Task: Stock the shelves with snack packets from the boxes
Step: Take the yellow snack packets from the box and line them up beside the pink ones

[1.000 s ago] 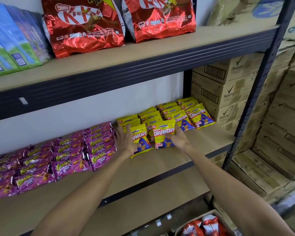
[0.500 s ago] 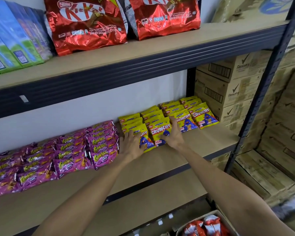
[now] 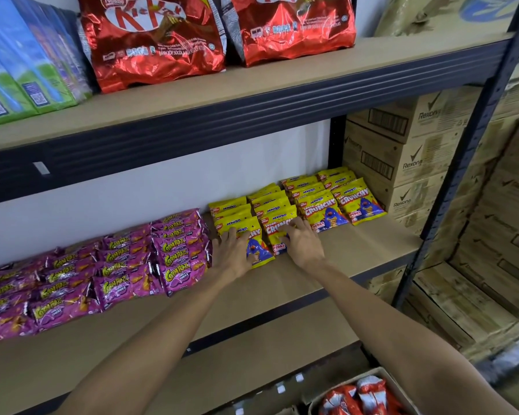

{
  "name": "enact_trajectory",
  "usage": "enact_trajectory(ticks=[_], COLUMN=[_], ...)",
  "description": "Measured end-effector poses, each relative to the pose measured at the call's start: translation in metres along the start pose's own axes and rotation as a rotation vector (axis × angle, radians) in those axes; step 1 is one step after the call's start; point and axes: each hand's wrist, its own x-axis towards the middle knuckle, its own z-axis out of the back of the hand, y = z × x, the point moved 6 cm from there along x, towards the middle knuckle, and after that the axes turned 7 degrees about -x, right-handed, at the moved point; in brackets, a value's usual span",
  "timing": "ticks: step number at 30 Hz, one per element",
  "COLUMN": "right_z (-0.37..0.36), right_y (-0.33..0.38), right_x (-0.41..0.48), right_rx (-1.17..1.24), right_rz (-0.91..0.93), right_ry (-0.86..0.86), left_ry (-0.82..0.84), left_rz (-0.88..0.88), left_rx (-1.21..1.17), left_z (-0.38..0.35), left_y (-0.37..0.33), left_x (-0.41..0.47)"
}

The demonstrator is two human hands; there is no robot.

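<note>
Tan fibreboard forms the middle shelf (image 3: 357, 253), edged with a dark metal beam and carried at the right by a dark slotted upright (image 3: 462, 181); a white wall (image 3: 132, 199) closes the back. Yellow Crunchy packets (image 3: 324, 205) lie in four overlapping rows at the right rear of this shelf, each row running back toward the wall; purple Corntoz packets (image 3: 117, 265) fill the left part in similar rows, just beside the yellow ones.

Both hands are on the yellow packets, apart from each other; the left hand (image 3: 232, 254) lies flat with fingers spread on the front packet of the leftmost row (image 3: 259, 250); the right hand (image 3: 301, 242) rests its slightly bent fingertips on the front packet of the next row (image 3: 277, 232); neither hand closes round anything, and both forearms reach in from below.

On the upper shelf (image 3: 252, 85) stand two red foil KitKat bags (image 3: 153, 40), and blue and green cartons (image 3: 21, 61) stand upright to their left. A lower shelf (image 3: 252, 354) of the same board shows beneath the arms. To the right of the rack, brown Rexona cardboard boxes (image 3: 402, 163) are stacked, filling that side of the room. At the bottom edge an open box (image 3: 381, 373) holds red and white packets (image 3: 357, 396).
</note>
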Motion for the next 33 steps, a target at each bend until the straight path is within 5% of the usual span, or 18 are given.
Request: enact_trajectory(ticks=[7,33], right_z=[-0.001,0.016], right_y=[0.006,0.091], right_x=[-0.009,-0.126], right_rx=[-0.030,0.163], right_rz=[0.026,0.089], right_ry=[-0.062,-0.234], left_ry=[-0.154,-0.198], left_rz=[-0.068,-0.098], left_rx=[-0.016,-0.259], left_z=[0.003,-0.001], left_y=[-0.008,0.016], left_x=[-0.010,-0.130])
